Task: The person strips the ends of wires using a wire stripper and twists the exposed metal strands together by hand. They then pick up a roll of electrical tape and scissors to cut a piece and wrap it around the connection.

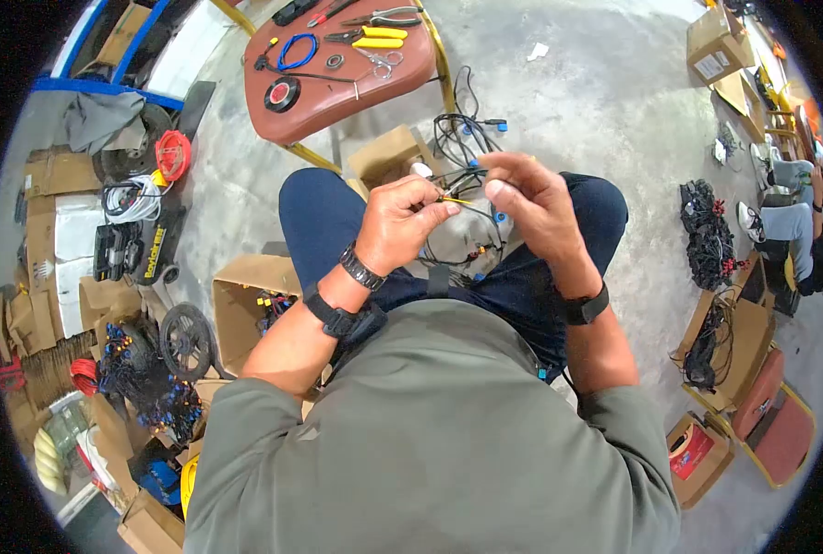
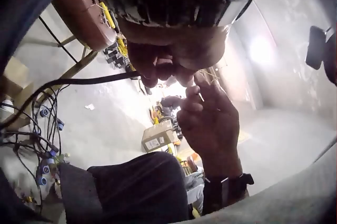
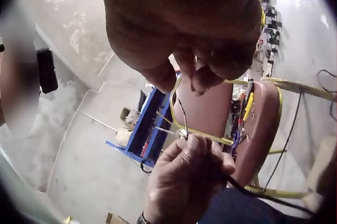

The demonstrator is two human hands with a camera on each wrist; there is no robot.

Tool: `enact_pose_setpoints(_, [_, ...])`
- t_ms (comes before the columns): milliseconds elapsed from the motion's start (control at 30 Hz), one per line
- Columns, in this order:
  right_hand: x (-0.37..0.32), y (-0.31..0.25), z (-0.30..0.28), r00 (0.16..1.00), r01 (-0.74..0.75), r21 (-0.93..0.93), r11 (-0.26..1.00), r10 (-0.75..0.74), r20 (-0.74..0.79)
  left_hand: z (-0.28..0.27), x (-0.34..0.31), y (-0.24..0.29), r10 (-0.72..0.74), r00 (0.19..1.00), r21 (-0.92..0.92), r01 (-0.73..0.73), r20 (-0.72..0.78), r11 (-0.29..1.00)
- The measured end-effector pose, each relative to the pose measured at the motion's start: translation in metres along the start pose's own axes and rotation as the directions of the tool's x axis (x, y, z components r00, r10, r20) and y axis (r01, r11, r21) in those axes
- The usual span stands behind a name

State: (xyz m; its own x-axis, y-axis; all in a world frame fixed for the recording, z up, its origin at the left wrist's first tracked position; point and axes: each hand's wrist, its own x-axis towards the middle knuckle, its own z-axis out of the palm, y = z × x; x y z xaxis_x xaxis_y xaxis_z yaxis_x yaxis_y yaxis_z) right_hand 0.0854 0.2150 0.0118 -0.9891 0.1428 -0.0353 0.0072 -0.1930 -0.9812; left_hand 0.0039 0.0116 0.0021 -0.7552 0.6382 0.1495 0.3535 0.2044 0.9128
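Centrally in the head view, two hands work one black cable [image 1: 456, 177] over the lap. Left hand [image 1: 400, 222]: fingers curled tight around the cable, one yellow wire poking out. Right hand [image 1: 529, 205]: fingertips pinch a thin strand of the cable. Upper centre, one red chair seat [image 1: 337, 97] holds one blue cable loop [image 1: 298, 51] and one pair of scissors [image 1: 385, 61].

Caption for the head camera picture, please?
A seated person's left hand and right hand each pinch thin wires.

Nothing reads clearly; yellow print on the black case [image 1: 139, 247] is blurred.
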Motion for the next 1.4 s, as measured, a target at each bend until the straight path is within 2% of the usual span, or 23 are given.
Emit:
enact_pose_setpoints(100, [-0.002, 0.007, 0.008, 0.997, -0.036, 0.065, 0.997, 0.032, 0.073, 0.003, -0.005, 0.003, 0.0, 1.0, -0.086, 0.0, 0.003, 0.996])
enact_pose_setpoints(167, [0.0, 0.007, 0.012, 0.993, -0.053, 0.072, 0.996, 0.045, 0.105, 0.003, -0.006, 0.003, 0.008, 1.0, -0.065, -0.006, 0.023, 0.998])
enact_pose_setpoints(300, [0.005, 0.009, 0.014, 0.993, 0.0, -0.062, 0.998, 0.007, 0.118, 0.001, -0.006, 0.001, -0.044, 0.994, -0.092, 0.053, 0.103, 0.994])
enact_pose_setpoints(333, [0.005, 0.01, 0.015, 0.994, 0.019, -0.033, 0.999, -0.015, 0.111, -0.001, -0.008, 0.002, -0.07, 0.988, -0.101, 0.085, 0.139, 0.991])
enact_pose_setpoints(433, [0.005, -0.002, 0.013, 0.982, 0.02, -0.117, 0.993, 0.002, 0.189, -0.003, -0.012, 0.008, -0.046, 0.984, -0.098, 0.064, 0.175, 0.993])
enact_pose_setpoints(467, [0.006, -0.001, 0.01, 0.98, 0.058, -0.221, 0.974, -0.013, 0.201, -0.005, -0.012, 0.009, 0.015, 0.981, -0.099, 0.004, 0.193, 0.995])
enact_pose_setpoints(533, [0.007, -0.017, 0.012, 0.975, -0.022, -0.397, 0.918, 0.108, 0.196, -0.009, -0.014, 0.006, 0.038, 0.97, -0.065, -0.023, 0.24, 0.998])
enact_pose_setpoints(567, [0.005, -0.019, 0.012, 0.972, -0.091, -0.396, 0.914, 0.168, 0.162, -0.005, -0.016, 0.002, 0.105, 0.976, -0.071, -0.093, 0.192, 0.993])
enact_pose_setpoints(633, [0.007, -0.03, 0.015, 0.96, -0.089, -0.443, 0.892, 0.195, 0.201, -0.004, -0.017, 0.005, 0.146, 0.979, -0.094, -0.133, 0.146, 0.987])
enact_pose_setpoints(667, [0.009, -0.033, 0.017, 0.963, -0.005, -0.479, 0.878, 0.134, 0.234, -0.003, -0.018, 0.005, 0.191, 0.972, -0.105, -0.178, 0.135, 0.978])
enact_pose_setpoints(700, [0.01, -0.042, 0.02, 0.947, -0.011, -0.546, 0.838, 0.184, 0.264, 0.0, -0.022, 0.001, 0.234, 0.966, -0.083, -0.225, 0.113, 0.971])
enact_pose_setpoints(733, [0.01, -0.046, 0.02, 0.934, 0.044, -0.582, 0.812, 0.173, 0.312, 0.001, -0.025, 0.0, 0.23, 0.963, -0.038, -0.227, 0.137, 0.973])
enact_pose_setpoints(767, [0.009, -0.037, 0.014, 0.931, 0.034, -0.572, 0.82, 0.182, 0.315, 0.011, -0.026, -0.004, 0.238, 0.964, 0.023, -0.242, 0.119, 0.97])
enact_pose_setpoints(900, [0.018, -0.068, 0.032, 0.874, 0.138, -0.728, 0.672, 0.262, 0.408, 0.016, -0.024, 0.008, 0.079, 0.98, 0.131, -0.104, 0.182, 0.986])
enact_pose_setpoints(933, [0.018, -0.071, 0.037, 0.871, 0.162, -0.754, 0.636, 0.267, 0.413, 0.015, -0.022, 0.01, 0.059, 0.981, 0.098, -0.078, 0.186, 0.992])
enact_pose_setpoints(1000, [0.02, -0.071, 0.042, 0.885, 0.25, -0.763, 0.596, 0.179, 0.43, 0.012, -0.02, 0.01, 0.016, 0.981, 0.031, -0.022, 0.192, 0.999])
enact_pose_setpoints(1067, [0.023, -0.075, 0.043, 0.882, 0.322, -0.802, 0.503, 0.149, 0.447, 0.019, -0.017, -0.003, 0.036, 0.984, -0.087, -0.02, 0.177, 0.996])
enact_pose_setpoints(1100, [0.023, -0.072, 0.042, 0.881, 0.339, -0.799, 0.497, 0.131, 0.455, 0.018, -0.017, -0.006, 0.048, 0.984, -0.148, -0.023, 0.169, 0.989])
enact_pose_setpoints(1233, [0.026, -0.061, 0.041, 0.877, 0.374, -0.802, 0.466, 0.103, 0.469, 0.012, -0.015, -0.01, -0.031, 0.983, -0.114, 0.052, 0.179, 0.992])
enact_pose_setpoints(1267, [0.027, -0.059, 0.043, 0.872, 0.4, -0.806, 0.437, 0.091, 0.481, 0.014, -0.015, -0.012, -0.023, 0.993, -0.069, 0.032, 0.118, 0.997])
enact_pose_setpoints(1367, [0.031, -0.058, 0.054, 0.879, 0.436, -0.839, 0.327, 0.045, 0.474, 0.021, -0.007, -0.022, -0.13, 0.991, -0.121, 0.131, 0.023, 0.984])
enact_pose_setpoints(1400, [0.032, -0.059, 0.057, 0.884, 0.439, -0.852, 0.285, 0.03, 0.466, 0.025, -0.002, -0.027, -0.108, 0.994, -0.135, 0.104, -0.021, 0.985])
